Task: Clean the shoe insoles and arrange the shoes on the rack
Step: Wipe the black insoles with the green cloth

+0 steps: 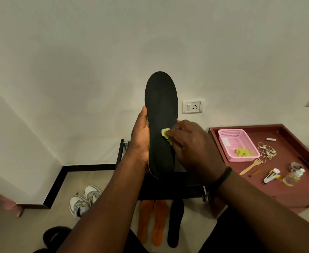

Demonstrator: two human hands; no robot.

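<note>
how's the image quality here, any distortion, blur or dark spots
Head view: wide-angle bend curves the wall edges and the maroon table; light is dim and even, no glare; the black insole reads sharp against the wall; the near forearms and the pink object at the left edge are dark and soft.

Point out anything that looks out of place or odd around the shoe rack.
Three loose insoles, two orange insoles and one black insole, lie on the floor in front of the rack, out of their shoes. The white sneakers also sit on the floor, not racked. Nothing looks spilled or damaged.

Black insole (161, 114), yellow-green cloth (165, 133), pink basket (228, 133).
</note>
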